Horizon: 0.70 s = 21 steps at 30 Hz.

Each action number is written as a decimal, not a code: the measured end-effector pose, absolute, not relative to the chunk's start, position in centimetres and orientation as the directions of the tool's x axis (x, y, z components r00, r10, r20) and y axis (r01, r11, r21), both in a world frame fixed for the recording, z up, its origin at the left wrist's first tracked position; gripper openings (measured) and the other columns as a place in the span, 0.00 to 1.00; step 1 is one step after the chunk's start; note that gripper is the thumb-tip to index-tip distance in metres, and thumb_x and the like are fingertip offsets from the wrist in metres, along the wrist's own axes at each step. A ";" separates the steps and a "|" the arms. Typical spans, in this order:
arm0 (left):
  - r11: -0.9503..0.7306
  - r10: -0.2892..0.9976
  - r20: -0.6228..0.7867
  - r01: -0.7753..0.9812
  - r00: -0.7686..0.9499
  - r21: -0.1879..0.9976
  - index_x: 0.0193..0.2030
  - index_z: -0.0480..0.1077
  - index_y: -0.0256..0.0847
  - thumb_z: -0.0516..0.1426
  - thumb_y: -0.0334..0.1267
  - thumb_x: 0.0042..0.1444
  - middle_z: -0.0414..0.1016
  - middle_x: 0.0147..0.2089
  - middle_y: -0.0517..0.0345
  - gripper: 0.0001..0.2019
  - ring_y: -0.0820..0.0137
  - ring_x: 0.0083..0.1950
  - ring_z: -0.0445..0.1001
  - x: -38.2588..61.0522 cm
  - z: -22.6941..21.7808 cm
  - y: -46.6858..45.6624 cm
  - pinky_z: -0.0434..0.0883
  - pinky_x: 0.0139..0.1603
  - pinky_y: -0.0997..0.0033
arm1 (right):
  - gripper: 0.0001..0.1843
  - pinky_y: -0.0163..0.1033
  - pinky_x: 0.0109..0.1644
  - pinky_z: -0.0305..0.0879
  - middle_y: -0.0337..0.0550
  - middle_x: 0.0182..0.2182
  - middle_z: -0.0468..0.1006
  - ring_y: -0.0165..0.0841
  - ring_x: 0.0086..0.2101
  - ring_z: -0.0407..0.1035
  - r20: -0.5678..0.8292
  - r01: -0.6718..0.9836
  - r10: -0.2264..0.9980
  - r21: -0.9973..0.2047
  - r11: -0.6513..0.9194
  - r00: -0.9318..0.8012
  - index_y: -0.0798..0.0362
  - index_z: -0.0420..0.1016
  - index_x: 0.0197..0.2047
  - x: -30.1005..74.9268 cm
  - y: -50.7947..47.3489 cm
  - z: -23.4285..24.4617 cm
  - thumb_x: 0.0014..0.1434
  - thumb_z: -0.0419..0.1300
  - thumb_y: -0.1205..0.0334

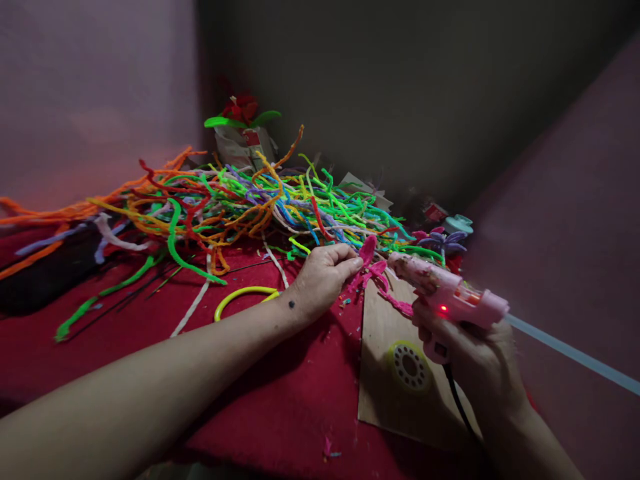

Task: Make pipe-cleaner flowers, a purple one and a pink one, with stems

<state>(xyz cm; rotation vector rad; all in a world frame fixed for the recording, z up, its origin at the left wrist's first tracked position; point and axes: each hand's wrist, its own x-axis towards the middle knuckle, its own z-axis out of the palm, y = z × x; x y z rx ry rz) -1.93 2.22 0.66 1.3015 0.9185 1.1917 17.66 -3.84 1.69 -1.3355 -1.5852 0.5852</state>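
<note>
My left hand (330, 277) pinches a pink pipe-cleaner flower (369, 267) between thumb and fingers, above the red cloth. Facing it from the right, a pink hot glue gun (440, 287) is gripped in my right hand (475, 347). Its stained nozzle is close to the flower's petals; I cannot tell whether they touch. A red light glows on the gun's side, and a long pale glue stick (570, 353) sticks out of its back. One pink strand of the flower trails toward the gun's handle.
A tangled heap of coloured pipe cleaners (240, 200) spreads across the back of the red-covered table (280, 413). Yellow scissor handles (240, 297) lie under my left forearm. A wooden board (383, 393) bears a tape roll (410, 367). The gun's black cord (459, 400) hangs down. Walls enclose the table.
</note>
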 end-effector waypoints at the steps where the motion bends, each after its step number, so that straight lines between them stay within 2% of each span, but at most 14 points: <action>1: -0.108 0.971 0.129 -0.113 0.200 0.988 0.23 0.64 0.38 0.55 0.37 0.51 0.55 0.19 0.67 0.09 0.79 0.20 0.50 -1.9 0.7 2.2 0.48 0.22 0.75 | 0.06 0.34 0.16 0.58 0.38 0.19 0.74 0.30 0.17 0.64 0.332 0.452 0.940 -0.852 0.263 0.079 0.52 0.77 0.33 17.6 -3.8 1.6 0.50 0.64 0.60; 6: -0.133 0.968 0.146 -0.076 0.206 0.988 0.21 0.62 0.39 0.54 0.36 0.51 0.53 0.18 0.68 0.10 0.78 0.20 0.48 -2.0 1.0 2.0 0.47 0.22 0.74 | 0.09 0.32 0.17 0.58 0.37 0.19 0.72 0.28 0.18 0.63 0.236 0.330 0.954 -0.930 0.165 0.186 0.54 0.75 0.31 17.3 -3.9 1.5 0.47 0.67 0.59; 10: -0.158 0.962 0.166 -0.052 0.216 0.986 0.20 0.60 0.39 0.54 0.35 0.51 0.53 0.18 0.68 0.11 0.78 0.21 0.48 -2.0 1.1 1.9 0.47 0.22 0.74 | 0.09 0.32 0.16 0.58 0.38 0.18 0.72 0.28 0.18 0.63 0.232 0.325 0.953 -0.932 0.160 0.195 0.56 0.75 0.29 17.4 -4.0 1.6 0.47 0.67 0.60; 15: -0.155 0.961 0.153 -0.011 0.230 0.988 0.21 0.62 0.38 0.54 0.35 0.51 0.54 0.18 0.67 0.10 0.78 0.21 0.49 -2.0 1.0 1.9 0.47 0.22 0.74 | 0.09 0.32 0.16 0.57 0.39 0.21 0.74 0.28 0.18 0.63 0.272 0.290 0.940 -0.935 0.206 0.208 0.55 0.75 0.33 17.2 -3.9 1.5 0.47 0.66 0.61; 18: -0.155 0.962 0.160 -0.041 0.220 0.987 0.21 0.62 0.38 0.55 0.36 0.51 0.54 0.18 0.67 0.10 0.78 0.21 0.49 -2.0 0.8 2.0 0.47 0.22 0.75 | 0.13 0.33 0.16 0.57 0.38 0.21 0.73 0.29 0.18 0.63 0.302 0.358 0.933 -0.908 0.218 0.197 0.54 0.75 0.38 17.4 -3.7 1.8 0.49 0.65 0.58; 21: -0.149 0.967 0.160 -0.065 0.201 0.987 0.21 0.62 0.39 0.54 0.37 0.52 0.54 0.18 0.68 0.11 0.78 0.20 0.49 -2.0 0.4 2.2 0.47 0.22 0.74 | 0.18 0.33 0.17 0.58 0.41 0.25 0.76 0.32 0.20 0.67 0.378 0.611 0.914 -0.762 0.217 0.147 0.52 0.74 0.46 18.7 -4.4 1.9 0.53 0.62 0.54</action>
